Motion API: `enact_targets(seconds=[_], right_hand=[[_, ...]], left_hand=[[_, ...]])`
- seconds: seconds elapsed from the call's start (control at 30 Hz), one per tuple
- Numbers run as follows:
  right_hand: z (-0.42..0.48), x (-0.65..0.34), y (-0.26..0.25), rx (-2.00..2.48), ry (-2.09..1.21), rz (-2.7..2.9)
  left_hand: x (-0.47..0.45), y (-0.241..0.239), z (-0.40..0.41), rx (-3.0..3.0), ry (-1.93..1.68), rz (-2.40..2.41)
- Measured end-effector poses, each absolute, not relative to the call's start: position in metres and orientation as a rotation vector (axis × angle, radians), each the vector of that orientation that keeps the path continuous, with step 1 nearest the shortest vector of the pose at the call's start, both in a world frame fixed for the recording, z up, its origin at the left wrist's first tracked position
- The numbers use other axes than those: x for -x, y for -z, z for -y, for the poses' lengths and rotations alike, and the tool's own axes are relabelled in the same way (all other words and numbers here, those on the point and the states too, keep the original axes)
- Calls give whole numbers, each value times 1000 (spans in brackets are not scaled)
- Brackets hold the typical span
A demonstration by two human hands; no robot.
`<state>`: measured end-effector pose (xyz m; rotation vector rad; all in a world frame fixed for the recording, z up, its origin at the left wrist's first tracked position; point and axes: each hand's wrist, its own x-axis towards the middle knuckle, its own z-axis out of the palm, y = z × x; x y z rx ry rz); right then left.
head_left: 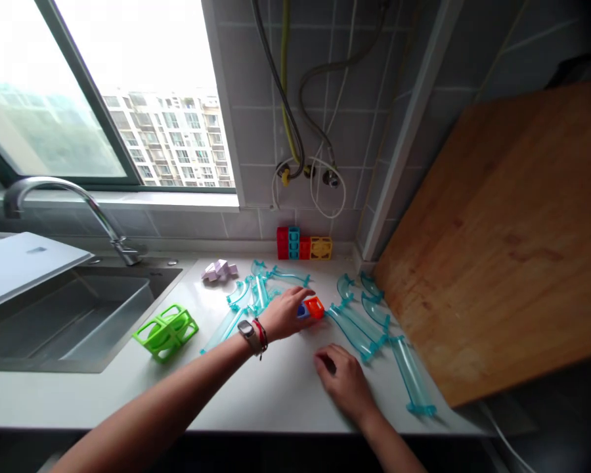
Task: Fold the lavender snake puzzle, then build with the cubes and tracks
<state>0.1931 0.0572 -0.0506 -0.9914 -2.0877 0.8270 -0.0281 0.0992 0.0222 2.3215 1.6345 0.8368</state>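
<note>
My left hand [286, 314], with a watch and a red bracelet at its wrist, reaches over the counter. Its thumb and fingers close around a blue toy block [303, 310], partly hidden by them. An orange-red open-frame block [315, 307] sits against the blue one, to its right. Closer to the front edge rests my right hand [343, 381], fingers curled toward the thumb around a hollow, with nothing visible in it. Translucent teal track pieces [359, 328] lie just beyond the right hand. Further teal pieces [261, 292] lie behind my left hand.
A green cube frame [167, 332] stands left, near the sink [128, 348] and faucet [98, 213]. Pale pink pieces [219, 270] lie behind it. Red, teal and yellow blocks [294, 243] line the back wall. A wooden board [512, 249] leans at right, beside a straight teal track [414, 378].
</note>
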Motion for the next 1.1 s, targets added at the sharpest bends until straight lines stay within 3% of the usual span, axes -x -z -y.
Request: enact_targets(seconds=[0.3,0.57,0.77,0.93,1.1], right_hand=[[-65,-194,51,1112,-942,1944],[-94,-178,57,1270,-825,1799],[-102,-176,59,1269,-998,1613],[-91,-183,51,1121,-1156,1553],[-91,-188,48,1029,-1210,1480]], left_hand=[[28,29,-95,-2164,-1121,-1665],[30,33,-94,-2022,-1405,-1438],[29,24,-91,-1905,-1509,-1303],[26,21,-87,-1803,-1449,-1066],[21,21,-82,-2061,-1381,-1050]])
